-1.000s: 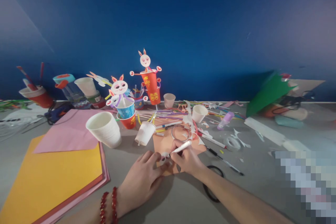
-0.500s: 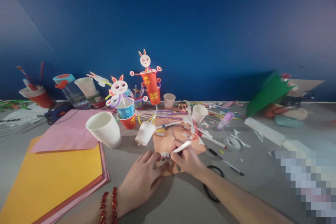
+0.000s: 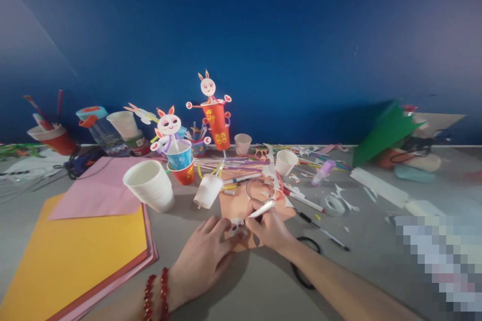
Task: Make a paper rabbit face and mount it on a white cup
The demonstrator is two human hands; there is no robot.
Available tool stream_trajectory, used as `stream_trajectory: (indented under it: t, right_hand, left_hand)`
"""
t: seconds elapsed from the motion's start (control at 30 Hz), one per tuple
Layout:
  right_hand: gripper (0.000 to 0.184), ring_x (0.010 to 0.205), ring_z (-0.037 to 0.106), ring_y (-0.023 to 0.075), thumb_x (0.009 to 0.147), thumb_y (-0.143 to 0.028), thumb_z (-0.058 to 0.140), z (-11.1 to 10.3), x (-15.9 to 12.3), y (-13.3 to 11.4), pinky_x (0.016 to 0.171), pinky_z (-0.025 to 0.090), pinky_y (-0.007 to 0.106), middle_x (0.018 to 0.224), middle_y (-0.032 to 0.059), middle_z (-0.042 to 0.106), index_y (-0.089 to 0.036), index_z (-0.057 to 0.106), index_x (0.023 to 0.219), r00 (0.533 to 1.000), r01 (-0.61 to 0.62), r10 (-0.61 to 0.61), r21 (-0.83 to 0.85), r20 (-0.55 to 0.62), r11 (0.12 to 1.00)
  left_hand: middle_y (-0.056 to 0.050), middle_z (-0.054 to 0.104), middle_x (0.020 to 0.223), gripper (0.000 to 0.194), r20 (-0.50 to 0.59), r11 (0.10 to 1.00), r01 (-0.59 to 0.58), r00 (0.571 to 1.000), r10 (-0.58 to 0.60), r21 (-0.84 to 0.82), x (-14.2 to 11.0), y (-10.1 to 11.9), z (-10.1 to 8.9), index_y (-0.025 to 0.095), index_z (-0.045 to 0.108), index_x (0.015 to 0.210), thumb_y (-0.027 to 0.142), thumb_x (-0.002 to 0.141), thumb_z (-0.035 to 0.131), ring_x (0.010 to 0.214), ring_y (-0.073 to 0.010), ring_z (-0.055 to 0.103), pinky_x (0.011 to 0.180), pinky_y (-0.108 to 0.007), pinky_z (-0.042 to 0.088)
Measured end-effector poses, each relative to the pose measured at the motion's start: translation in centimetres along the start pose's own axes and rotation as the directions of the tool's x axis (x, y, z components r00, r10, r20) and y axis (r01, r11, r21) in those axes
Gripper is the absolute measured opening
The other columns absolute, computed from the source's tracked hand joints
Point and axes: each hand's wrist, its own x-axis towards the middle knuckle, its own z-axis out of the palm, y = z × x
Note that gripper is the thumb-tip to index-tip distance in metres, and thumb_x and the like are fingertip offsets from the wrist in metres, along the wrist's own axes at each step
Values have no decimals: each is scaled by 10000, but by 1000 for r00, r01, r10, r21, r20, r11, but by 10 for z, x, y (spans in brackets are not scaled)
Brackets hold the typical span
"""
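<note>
Table (image 3: pixel 271 288), grey, bearing at its front an orange sheet (image 3: pixel 237 204). My left hand (image 3: pixel 206 256), fingers loosely curved, presses a small white cutout (image 3: pixel 237 225) lying on that sheet; my right hand (image 3: pixel 269 225), closed in a writing grip, holds a white marker (image 3: pixel 262 209), tip at the cutout.

The table (image 3: pixel 188 256) looks smooth and matt grey. The yellow sheet (image 3: pixel 83 246) is matt paper; 2 bracelets' red beads (image 3: pixel 164 288) look glossy; the tape roll (image 3: pixel 334 205) looks like translucent plastic.
</note>
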Motion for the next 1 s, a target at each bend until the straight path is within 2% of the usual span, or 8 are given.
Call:
stream_trajectory:
  t: [0.17, 0.37, 0.5, 1.0]
  right_hand:
    - [128, 518, 398, 116, 726, -161, 492, 0, 2, 3, 488, 289, 224, 552, -67, 406, -229, 427, 640, 999, 27, -27, 11, -31, 1000]
    - [130, 518, 411, 117, 745, -164, 502, 1, 1, 3, 485, 286, 221, 549, -66, 426, -229, 434, 655, 1000, 28, -28, -13, -8, 1000]
    - [139, 486, 373, 108, 739, -164, 489, 1, 1, 3, 465, 262, 221, 533, -77, 381, -232, 414, 643, 1000, 14, -14, 6, -22, 1000]
    - [137, 515, 390, 111, 745, -156, 484, 0, 0, 2, 488, 281, 221, 555, -73, 395, -227, 423, 645, 1000, 24, -24, 18, -20, 1000]
  left_hand:
    - [-74, 531, 1177, 449, 7, 1000, 2, 1000, -2, -7, -1, 0, 0, 331, 490, 1358, 184, 934, 517, 1025, -280, 500, 867, -453, 484]
    - [-75, 530, 1181, 425, 12, 1000, 3, 1000, -3, -5, 1, 0, 0, 329, 508, 1334, 183, 935, 510, 1023, -284, 500, 853, -456, 489]
    - [-74, 535, 1178, 434, 13, 1000, 10, 1000, -10, -3, 1, 1, -1, 329, 504, 1340, 180, 933, 517, 1022, -283, 501, 853, -455, 489]
    - [-78, 535, 1184, 441, 25, 1000, 12, 1000, -12, 2, 0, 1, -1, 325, 491, 1359, 193, 940, 512, 1021, -280, 498, 858, -456, 489]
